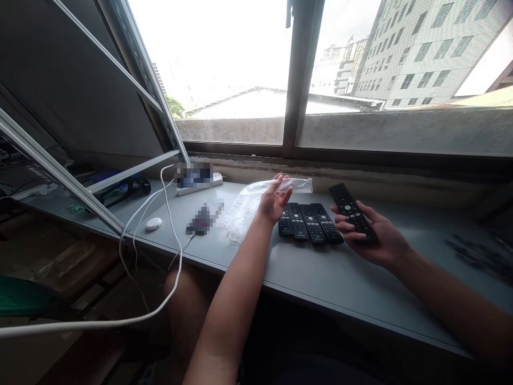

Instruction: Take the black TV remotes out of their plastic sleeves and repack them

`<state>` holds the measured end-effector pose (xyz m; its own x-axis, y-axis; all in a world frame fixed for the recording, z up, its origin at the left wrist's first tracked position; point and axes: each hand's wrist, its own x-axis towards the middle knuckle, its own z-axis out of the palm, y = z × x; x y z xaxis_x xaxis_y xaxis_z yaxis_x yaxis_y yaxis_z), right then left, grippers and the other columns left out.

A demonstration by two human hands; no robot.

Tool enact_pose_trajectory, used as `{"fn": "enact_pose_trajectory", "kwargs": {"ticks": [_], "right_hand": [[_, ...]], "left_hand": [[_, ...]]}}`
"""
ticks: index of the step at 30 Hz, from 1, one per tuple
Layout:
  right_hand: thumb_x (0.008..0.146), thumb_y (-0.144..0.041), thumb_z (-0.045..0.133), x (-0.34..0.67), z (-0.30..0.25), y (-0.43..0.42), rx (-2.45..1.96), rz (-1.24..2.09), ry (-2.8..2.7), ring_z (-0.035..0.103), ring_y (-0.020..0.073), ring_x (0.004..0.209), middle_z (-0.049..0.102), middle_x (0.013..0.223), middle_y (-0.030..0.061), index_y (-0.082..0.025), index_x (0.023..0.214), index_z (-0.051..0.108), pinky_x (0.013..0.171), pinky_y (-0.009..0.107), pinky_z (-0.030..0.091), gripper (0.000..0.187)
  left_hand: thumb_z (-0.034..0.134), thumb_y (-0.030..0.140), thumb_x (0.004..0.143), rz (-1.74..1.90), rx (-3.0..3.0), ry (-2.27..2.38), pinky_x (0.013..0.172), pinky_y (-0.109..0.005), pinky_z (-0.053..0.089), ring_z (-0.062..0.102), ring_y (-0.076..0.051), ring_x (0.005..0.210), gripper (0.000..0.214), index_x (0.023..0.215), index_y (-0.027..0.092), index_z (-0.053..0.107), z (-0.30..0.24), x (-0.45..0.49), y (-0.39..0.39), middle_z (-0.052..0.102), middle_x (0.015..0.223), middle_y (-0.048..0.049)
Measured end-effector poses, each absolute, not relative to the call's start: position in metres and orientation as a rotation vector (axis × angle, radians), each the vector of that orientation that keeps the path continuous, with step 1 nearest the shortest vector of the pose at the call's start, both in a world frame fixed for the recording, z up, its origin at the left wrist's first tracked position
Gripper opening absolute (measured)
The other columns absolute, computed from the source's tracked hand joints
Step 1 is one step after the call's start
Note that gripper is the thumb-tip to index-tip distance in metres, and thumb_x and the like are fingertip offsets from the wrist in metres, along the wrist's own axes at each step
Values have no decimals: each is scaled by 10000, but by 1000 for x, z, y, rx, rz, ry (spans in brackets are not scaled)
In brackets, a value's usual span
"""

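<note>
My right hand (371,235) is wrapped round a black remote control (352,214), held tilted above the table with its buttons facing up. My left hand (276,200) has curled fingers at a clear plastic bag (302,185), whose end stands out to the right, raised in front of the wall. More clear plastic bags (242,211) lie in a heap under and left of that hand. Between my hands several black remote controls (310,223) lie side by side on the grey table (304,267), buttons up. The left one is partly hidden by my left hand.
A white cable (178,267) loops across the left front. On the table are a round white device (154,224), a blurred-out item (204,218) with a cable, and a white power strip (200,184). A metal frame (132,171) slants at left; dark thin items (479,254) lie far right.
</note>
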<state>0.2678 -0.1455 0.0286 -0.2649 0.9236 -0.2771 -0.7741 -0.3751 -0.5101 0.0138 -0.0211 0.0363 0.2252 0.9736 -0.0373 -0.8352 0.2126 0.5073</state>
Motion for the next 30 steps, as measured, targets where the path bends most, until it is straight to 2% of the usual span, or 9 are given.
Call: {"fn": "enact_pose_trajectory", "kwargs": {"ticks": [3, 7, 9, 12, 16, 19, 22, 25, 30], "right_hand": [[1138, -315, 583, 266, 33, -146, -718, 1825, -287, 700, 178, 693, 654, 912, 55, -193, 1519, 580, 467, 215, 657, 400], [1182, -353, 480, 264, 38, -147, -799, 1806, -286, 809, 223, 853, 759, 1136, 131, -203, 1530, 589, 644, 313, 758, 394], [1191, -392, 455, 264, 38, -147, -811, 1802, -257, 803, 224, 846, 768, 1207, 150, -217, 1518, 580, 585, 303, 740, 391], [1191, -391, 440, 265, 35, -145, -759, 1810, -222, 713, 184, 700, 761, 1148, 153, -211, 1482, 557, 397, 228, 612, 361], [1159, -240, 432, 265, 32, -145, -679, 1836, -295, 599, 149, 591, 690, 961, 89, -202, 1440, 560, 347, 193, 536, 312], [1125, -180, 452, 264, 33, -147, -660, 1831, -394, 581, 147, 587, 646, 921, 65, -185, 1488, 567, 362, 205, 547, 381], [1124, -264, 536, 263, 33, -148, -672, 1804, -419, 608, 163, 629, 654, 952, 74, -176, 1477, 598, 404, 240, 593, 369], [1119, -312, 600, 263, 32, -148, -719, 1764, -410, 640, 171, 663, 674, 970, 73, -212, 1413, 648, 429, 241, 608, 315], [1082, -224, 668, 263, 29, -147, -786, 1707, -496, 713, 182, 741, 731, 1006, 58, -270, 1348, 700, 564, 276, 697, 272]], "left_hand": [[746, 173, 1048, 1301, 433, 404, 784, -183, 702, 805, -150, 1034, 270, 1315, 205, 773, 38, 14, -22, 744, 1385, -99], [763, 155, 1032, 1300, 393, 400, 798, -189, 704, 805, -148, 1026, 319, 1346, 214, 771, 39, 14, -22, 749, 1381, -96], [763, 153, 1031, 1300, 389, 395, 794, -190, 704, 805, -145, 1015, 328, 1353, 217, 771, 38, 15, -22, 752, 1377, -94], [748, 158, 1041, 1303, 412, 386, 765, -185, 703, 802, -133, 965, 291, 1327, 204, 776, 37, 15, -21, 758, 1358, -94], [756, 159, 1034, 1304, 413, 389, 745, -186, 702, 804, -139, 964, 294, 1324, 205, 774, 37, 15, -21, 757, 1354, -98], [740, 165, 1042, 1307, 398, 396, 731, -188, 702, 804, -138, 944, 254, 1291, 204, 773, 38, 14, -22, 766, 1327, -94], [731, 170, 1043, 1328, 367, 421, 708, -192, 700, 799, -136, 908, 188, 1225, 196, 769, 37, 13, -20, 775, 1310, -99], [762, 161, 1015, 1349, 328, 469, 701, -192, 696, 797, -134, 893, 221, 1231, 207, 758, 35, 13, -16, 782, 1303, -103], [772, 139, 998, 1371, 325, 548, 738, -208, 704, 792, -120, 848, 211, 1204, 166, 736, 32, 15, -12, 794, 1253, -106]]}}
